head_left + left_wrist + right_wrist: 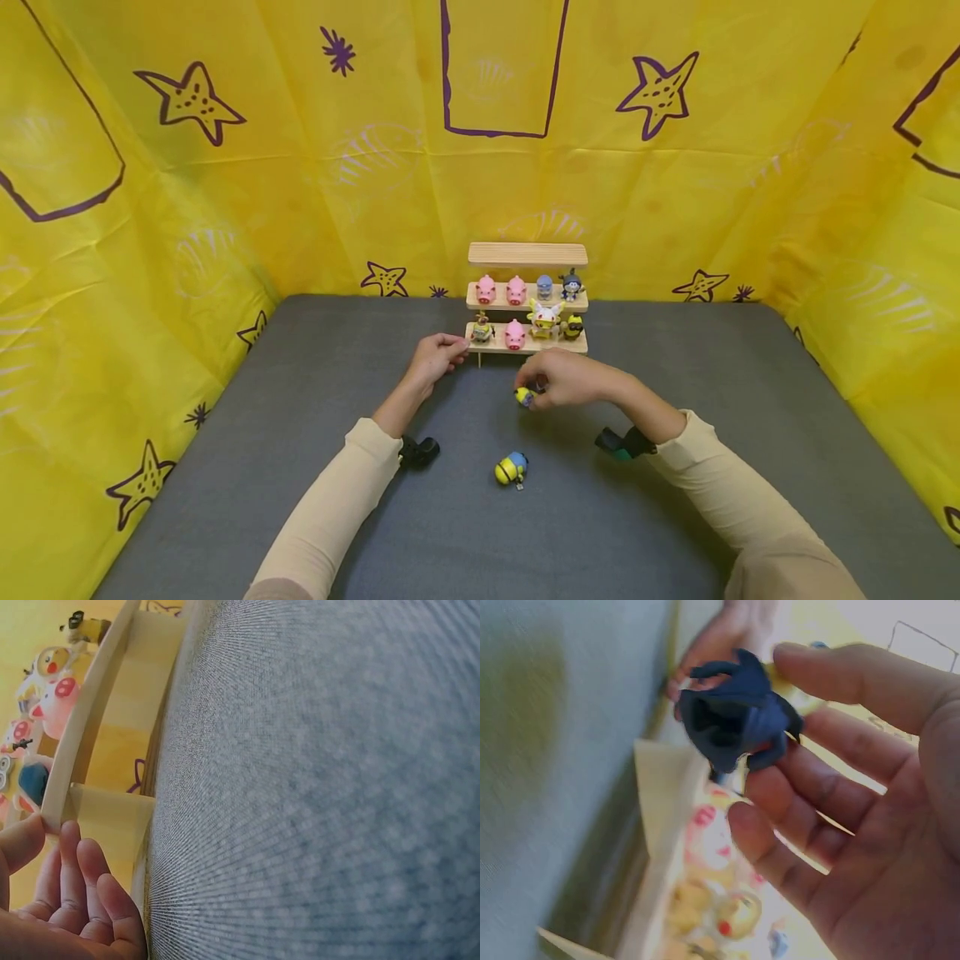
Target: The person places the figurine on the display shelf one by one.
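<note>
My left hand (437,360) pinches the front left corner of the lowest tier of a wooden display shelf (528,254); in the left wrist view, thumb and fingertips meet at the shelf edge (84,720). In front of the shelf, my right hand (567,379) holds a small yellow-headed minion figurine (523,397) between thumb and fingers. Its dark blue underside faces the right wrist camera. Another minion figurine (512,470), yellow and blue, lies on its side on the grey tabletop, nearer to me.
Pink pig figurines (515,335), a white-and-yellow figure (545,319), minions and blue figures stand on the two lower tiers. Yellow printed cloth (375,200) hangs behind and at both sides of the grey table (360,367). Black straps circle both wrists.
</note>
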Tool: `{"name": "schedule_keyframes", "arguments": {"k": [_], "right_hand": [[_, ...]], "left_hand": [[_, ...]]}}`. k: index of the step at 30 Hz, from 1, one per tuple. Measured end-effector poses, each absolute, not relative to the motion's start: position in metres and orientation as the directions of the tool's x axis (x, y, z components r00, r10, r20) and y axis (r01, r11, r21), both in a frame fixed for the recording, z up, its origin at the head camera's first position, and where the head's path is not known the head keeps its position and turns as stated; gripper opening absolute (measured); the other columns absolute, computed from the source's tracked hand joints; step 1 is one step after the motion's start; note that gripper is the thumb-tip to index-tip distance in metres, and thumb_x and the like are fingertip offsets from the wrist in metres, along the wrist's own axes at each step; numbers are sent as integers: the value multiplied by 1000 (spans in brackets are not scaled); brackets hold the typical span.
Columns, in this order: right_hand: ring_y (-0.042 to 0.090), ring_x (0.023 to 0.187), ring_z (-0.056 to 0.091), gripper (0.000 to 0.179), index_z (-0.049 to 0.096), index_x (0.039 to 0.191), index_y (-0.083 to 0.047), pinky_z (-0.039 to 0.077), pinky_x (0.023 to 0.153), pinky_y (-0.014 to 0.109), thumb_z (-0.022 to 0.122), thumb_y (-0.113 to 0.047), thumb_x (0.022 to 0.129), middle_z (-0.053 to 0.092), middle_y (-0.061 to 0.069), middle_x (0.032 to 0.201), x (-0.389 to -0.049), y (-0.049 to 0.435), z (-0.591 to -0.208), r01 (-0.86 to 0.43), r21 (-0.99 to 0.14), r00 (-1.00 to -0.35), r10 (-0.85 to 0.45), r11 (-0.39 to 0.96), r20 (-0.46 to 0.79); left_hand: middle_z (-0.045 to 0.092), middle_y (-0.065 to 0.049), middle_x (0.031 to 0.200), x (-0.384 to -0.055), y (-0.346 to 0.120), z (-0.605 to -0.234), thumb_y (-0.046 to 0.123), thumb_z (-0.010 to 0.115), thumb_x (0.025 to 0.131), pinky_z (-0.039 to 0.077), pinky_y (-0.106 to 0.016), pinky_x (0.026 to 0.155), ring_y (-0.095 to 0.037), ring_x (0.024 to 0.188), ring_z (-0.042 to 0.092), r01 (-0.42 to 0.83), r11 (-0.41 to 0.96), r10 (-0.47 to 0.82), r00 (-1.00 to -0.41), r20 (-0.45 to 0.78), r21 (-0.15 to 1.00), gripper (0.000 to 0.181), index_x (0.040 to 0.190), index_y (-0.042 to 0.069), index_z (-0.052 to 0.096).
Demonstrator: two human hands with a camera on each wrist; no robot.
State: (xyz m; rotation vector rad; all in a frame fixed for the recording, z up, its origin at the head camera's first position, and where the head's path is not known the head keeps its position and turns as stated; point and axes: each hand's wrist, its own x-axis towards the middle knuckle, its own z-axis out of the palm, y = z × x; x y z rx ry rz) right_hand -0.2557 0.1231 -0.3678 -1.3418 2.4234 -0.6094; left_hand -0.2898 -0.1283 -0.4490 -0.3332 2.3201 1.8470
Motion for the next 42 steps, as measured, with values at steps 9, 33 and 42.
{"name": "schedule_keyframes", "arguments": {"k": [9,33,42], "right_hand": [[20,85,59,29,70,113,-3,50,75,35,73,-11,85,69,7,101,-275,131,-333,-690,-520,-649,-748,504,136],[27,88,61,40,62,129,-5,41,63,30,68,-19,92,68,17,101,-339,102,-285,-486,-614,-866,-438,622,242],[29,98,66,42,59,133,-5,50,79,37,66,-18,93,69,19,112,-367,79,-291,-424,-657,-895,-398,623,201]], "left_hand": [[71,-8,99,-288,-128,-448,25,65,95,48,-24,71,-11,79,63,-261,217,-77,-965,-250,941,27,112,4,68],[71,-9,101,-290,-128,-449,25,64,95,48,-25,72,-10,79,62,-259,222,-71,-966,-250,940,27,112,4,68],[71,-9,98,-286,-128,-448,27,65,95,50,-29,75,-14,81,64,-243,216,-63,-970,-234,946,27,108,4,68]]}}
